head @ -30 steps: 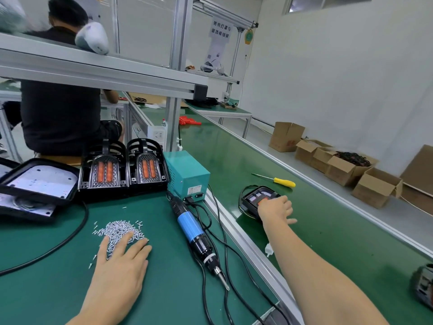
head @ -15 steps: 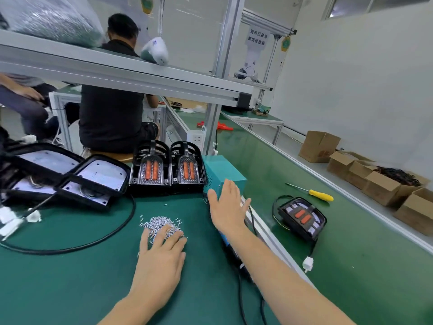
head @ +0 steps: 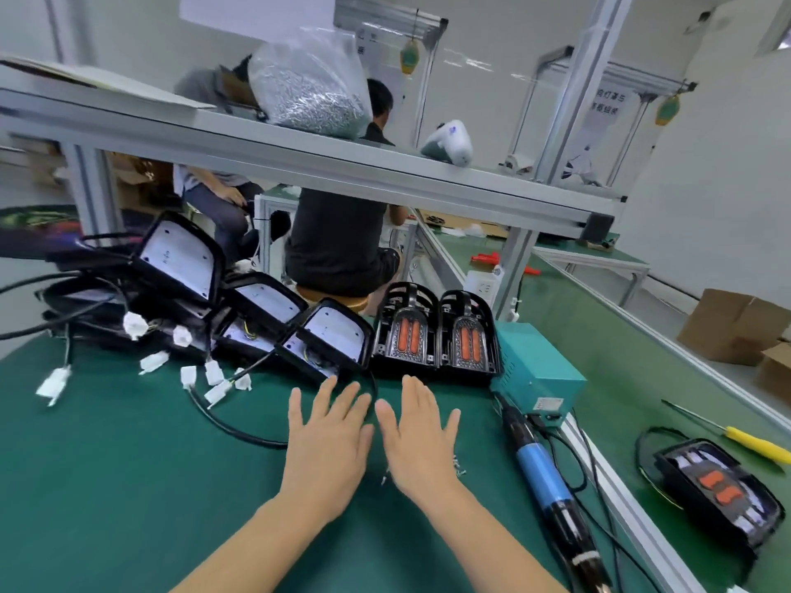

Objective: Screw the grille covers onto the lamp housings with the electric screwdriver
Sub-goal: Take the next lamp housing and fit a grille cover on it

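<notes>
Green matting covers the tabletop (head: 128, 464) where both hands, left hand (head: 327, 447) and right hand (head: 417, 445), lie flat, fingers spread, holding nothing; next, best draw the nearest black lamp housing (head: 329, 336) close, blue-handled electric screwdriver (head: 541, 468) waiting right.

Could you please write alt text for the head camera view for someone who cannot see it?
Two bare hands, left and right, lie open and flat on a green bench mat, holding nothing. A blue-handled electric screwdriver lies to their right; black lamp housings and grille covers stand behind.
</notes>
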{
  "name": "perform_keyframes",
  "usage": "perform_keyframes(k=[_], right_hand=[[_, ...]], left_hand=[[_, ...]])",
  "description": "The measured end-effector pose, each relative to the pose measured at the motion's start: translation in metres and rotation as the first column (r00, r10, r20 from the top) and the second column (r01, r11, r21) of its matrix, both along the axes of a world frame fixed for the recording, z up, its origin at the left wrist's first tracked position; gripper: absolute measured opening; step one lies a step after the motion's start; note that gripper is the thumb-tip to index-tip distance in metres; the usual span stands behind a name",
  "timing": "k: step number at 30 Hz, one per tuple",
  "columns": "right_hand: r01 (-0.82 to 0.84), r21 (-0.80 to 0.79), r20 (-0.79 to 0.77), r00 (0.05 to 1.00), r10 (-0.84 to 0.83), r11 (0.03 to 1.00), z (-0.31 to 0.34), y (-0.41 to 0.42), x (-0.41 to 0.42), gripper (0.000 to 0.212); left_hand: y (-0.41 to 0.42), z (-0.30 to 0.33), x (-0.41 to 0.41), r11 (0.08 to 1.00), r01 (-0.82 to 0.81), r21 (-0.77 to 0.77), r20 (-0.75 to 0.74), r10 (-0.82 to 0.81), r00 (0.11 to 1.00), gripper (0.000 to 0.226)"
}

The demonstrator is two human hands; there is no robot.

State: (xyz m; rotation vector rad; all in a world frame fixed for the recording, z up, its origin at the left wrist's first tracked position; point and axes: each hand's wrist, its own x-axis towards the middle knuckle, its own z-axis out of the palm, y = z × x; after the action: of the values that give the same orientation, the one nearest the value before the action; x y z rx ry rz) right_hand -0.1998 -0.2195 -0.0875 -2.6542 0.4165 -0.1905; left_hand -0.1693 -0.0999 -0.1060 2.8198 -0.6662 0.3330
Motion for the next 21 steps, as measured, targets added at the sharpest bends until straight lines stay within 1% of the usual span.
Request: perform_keyframes(k=[5, 10, 12, 14, 16, 17, 19, 21], right_hand=[[-0.051, -0.059, 0.018, 0.998, 0.052, 0.997, -0.007, 0.032, 0.019, 0.062], [-0.111, -0.138, 0.046, 0.992, 0.118, 0.984, -0.005, 0.054, 0.038, 0.061], [-0.152, -0.156, 0.051, 0.986, 0.162, 0.976, -0.005, 0.062, 0.044, 0.060], [-0.210, -0.178, 0.039, 0.975, 0.220, 0.961, -0.006, 0.072, 0.047, 0.059], [-0.273, -0.203, 0.027, 0.958, 0.284, 0.940, -0.010, 0.083, 0.048, 0.058], [-0.302, -0.207, 0.017, 0.950, 0.312, 0.931, -0.013, 0.088, 0.047, 0.058], [-0.350, -0.204, -0.008, 0.934, 0.356, 0.914, -0.020, 0.096, 0.046, 0.058], [-0.380, -0.191, -0.006, 0.923, 0.386, 0.905, -0.027, 0.104, 0.046, 0.058]], left_hand=[[0.039, 0.005, 0.015, 0.997, -0.066, -0.042, 0.075, 0.069, 0.995, 0.049], [0.080, 0.012, 0.035, 0.976, -0.123, -0.180, 0.084, 0.140, 0.987, 0.044], [0.096, 0.018, 0.044, 0.963, -0.126, -0.237, 0.137, 0.161, 0.977, 0.040], [0.111, 0.029, 0.054, 0.938, -0.096, -0.334, 0.240, 0.183, 0.953, 0.031], [0.127, 0.047, 0.068, 0.896, -0.115, -0.430, 0.322, 0.271, 0.907, 0.027], [0.135, 0.058, 0.078, 0.867, -0.154, -0.474, 0.319, 0.332, 0.888, 0.027], [0.152, 0.084, 0.102, 0.785, -0.245, -0.569, 0.255, 0.451, 0.855, 0.030], [0.168, 0.107, 0.128, 0.680, -0.315, -0.662, 0.128, 0.518, 0.846, 0.035]])
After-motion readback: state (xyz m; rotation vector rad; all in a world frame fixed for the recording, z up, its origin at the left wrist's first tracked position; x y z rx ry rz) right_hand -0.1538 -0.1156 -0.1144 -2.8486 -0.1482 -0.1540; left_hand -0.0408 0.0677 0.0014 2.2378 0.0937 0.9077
